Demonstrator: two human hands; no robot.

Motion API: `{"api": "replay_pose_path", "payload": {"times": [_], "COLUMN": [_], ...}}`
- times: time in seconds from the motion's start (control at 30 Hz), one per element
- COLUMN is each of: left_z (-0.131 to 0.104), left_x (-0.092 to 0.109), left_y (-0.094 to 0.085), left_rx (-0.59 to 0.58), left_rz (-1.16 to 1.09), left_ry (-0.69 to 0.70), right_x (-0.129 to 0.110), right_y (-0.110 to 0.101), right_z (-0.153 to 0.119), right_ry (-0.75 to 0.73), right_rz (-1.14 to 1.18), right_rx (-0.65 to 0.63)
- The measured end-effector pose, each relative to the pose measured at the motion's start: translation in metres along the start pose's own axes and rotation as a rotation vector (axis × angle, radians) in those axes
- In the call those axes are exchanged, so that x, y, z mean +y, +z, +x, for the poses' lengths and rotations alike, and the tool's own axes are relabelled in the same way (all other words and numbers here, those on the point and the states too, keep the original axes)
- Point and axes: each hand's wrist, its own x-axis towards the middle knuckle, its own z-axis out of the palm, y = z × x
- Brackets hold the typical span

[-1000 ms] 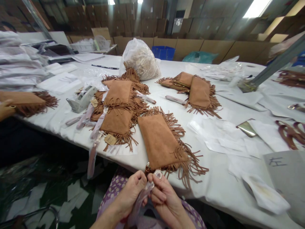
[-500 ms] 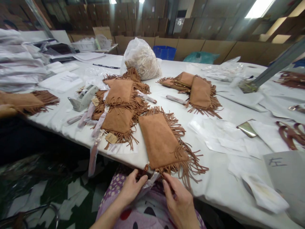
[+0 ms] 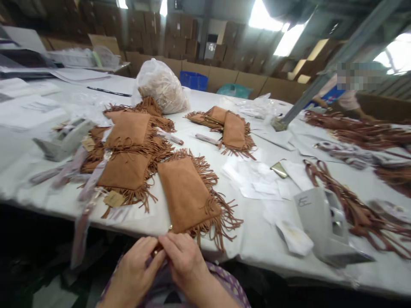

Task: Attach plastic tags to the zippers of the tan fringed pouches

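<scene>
A brown suede bag with fringe [image 3: 186, 194] lies on the white table [image 3: 257, 239], its near corner at the table's front edge. My left hand [image 3: 133, 271] and my right hand [image 3: 184, 261] meet just below that corner. The fingertips of both pinch a small strap end [image 3: 156, 251] hanging from the bag. A gold metal fitting [image 3: 170, 228] shows at the corner above my fingers. What lies under my palms is hidden.
A pile of similar fringed bags [image 3: 128, 145] lies to the left, and two more [image 3: 233, 128] farther back. A full plastic bag [image 3: 162, 87] stands behind. Grey tape dispensers [image 3: 64, 139] [image 3: 324, 222], loose papers [image 3: 257, 184], brown straps [image 3: 353, 205], a slanted metal post [image 3: 321, 72] and another person [image 3: 349, 100] are around.
My view has swung to the right and nearer the table. My hands have closed together at the bag's near corner, and the clear-wrapped strap they held lower down no longer shows.
</scene>
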Motion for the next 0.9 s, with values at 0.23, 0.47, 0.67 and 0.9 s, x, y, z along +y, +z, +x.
{"api": "replay_pose_path", "payload": {"times": [0.23, 0.47, 0.67, 0.9], "left_z": [0.035, 0.067, 0.08, 0.08], "left_x": [-0.003, 0.003, -0.002, -0.012], "left_y": [0.003, 0.014, 0.036, 0.068], "left_rx": [0.032, -0.39, -0.446, -0.125], "left_rz": [-0.188, -0.282, -0.248, -0.319], "left_ry": [0.1, 0.178, 0.307, 0.03], "right_x": [0.009, 0.019, 0.037, 0.113], "right_y": [0.0, -0.018, -0.031, -0.133], "right_z": [-0.001, -0.011, -0.033, -0.111], "right_ry": [0.355, 0.321, 0.306, 0.679], "right_rz": [0.284, 0.354, 0.137, -0.828], "right_rx": [0.253, 0.339, 0.306, 0.525]}}
